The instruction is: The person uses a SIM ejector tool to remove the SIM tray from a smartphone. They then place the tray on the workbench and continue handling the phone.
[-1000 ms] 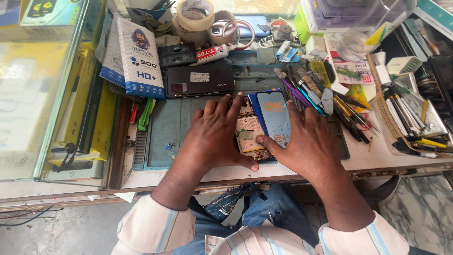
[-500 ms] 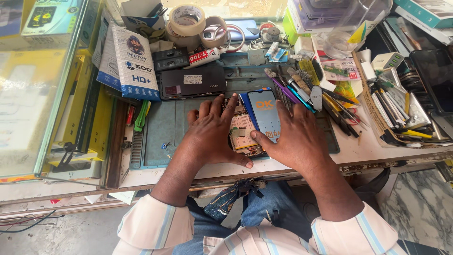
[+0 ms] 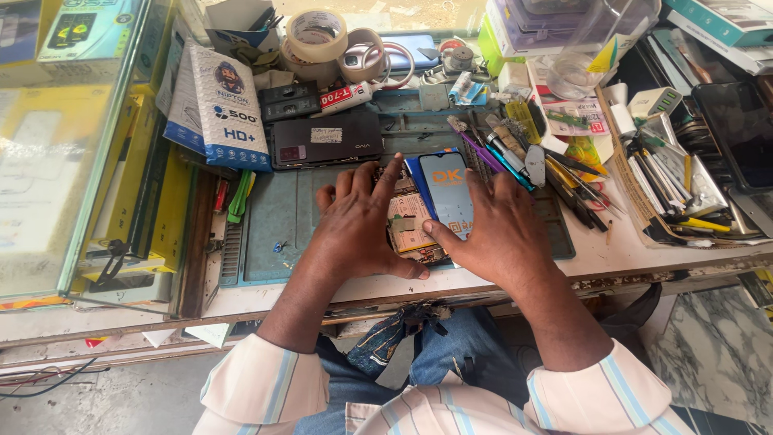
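Observation:
An opened phone body [image 3: 412, 229] with its boards exposed lies on a teal work mat [image 3: 278, 221]. Its lit screen panel [image 3: 448, 192] is folded out to the right and glows blue. My left hand [image 3: 358, 225] lies flat over the left side of the phone body, fingers spread. My right hand [image 3: 493, 234] rests on the screen panel's right edge, with the thumb pressing at the seam between panel and body. Both hands hold the phone down on the mat.
A black phone [image 3: 326, 138] lies behind the mat. Tape rolls [image 3: 316, 34] and a printed packet [image 3: 217, 105] sit at the back left. Screwdrivers and tweezers [image 3: 555, 165] crowd the right. A glass display case [image 3: 64, 145] stands on the left.
The view has shifted slightly; my hands stay on the opened phone, with the right thumb still at the seam. The screen stays lit.

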### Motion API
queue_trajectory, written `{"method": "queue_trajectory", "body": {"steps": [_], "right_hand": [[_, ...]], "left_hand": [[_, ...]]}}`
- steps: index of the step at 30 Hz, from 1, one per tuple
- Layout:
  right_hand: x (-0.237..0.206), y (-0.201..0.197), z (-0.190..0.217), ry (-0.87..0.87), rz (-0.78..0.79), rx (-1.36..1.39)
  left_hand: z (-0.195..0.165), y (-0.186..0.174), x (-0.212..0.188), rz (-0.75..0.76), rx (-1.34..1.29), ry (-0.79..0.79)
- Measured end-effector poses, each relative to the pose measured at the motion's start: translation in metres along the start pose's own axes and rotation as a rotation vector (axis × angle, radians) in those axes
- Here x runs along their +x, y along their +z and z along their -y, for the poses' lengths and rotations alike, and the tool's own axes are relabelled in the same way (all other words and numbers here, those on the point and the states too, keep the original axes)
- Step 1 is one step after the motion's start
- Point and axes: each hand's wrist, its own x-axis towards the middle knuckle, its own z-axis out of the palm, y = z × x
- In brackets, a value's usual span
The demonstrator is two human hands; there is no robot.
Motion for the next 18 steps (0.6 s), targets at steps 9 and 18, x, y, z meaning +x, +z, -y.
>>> {"method": "queue_trajectory", "body": {"steps": [9, 18], "right_hand": [[0.0018, 0.0019, -0.0032, 0.018, 0.002, 0.028], [0.0016, -0.0005, -0.0014, 0.010, 0.003, 0.030]], "left_hand": [[-0.0023, -0.0012, 0.0004, -0.008, -0.041, -0.022], [-0.0021, 0.0015, 0.0004, -0.011, -0.044, -0.043]]}}
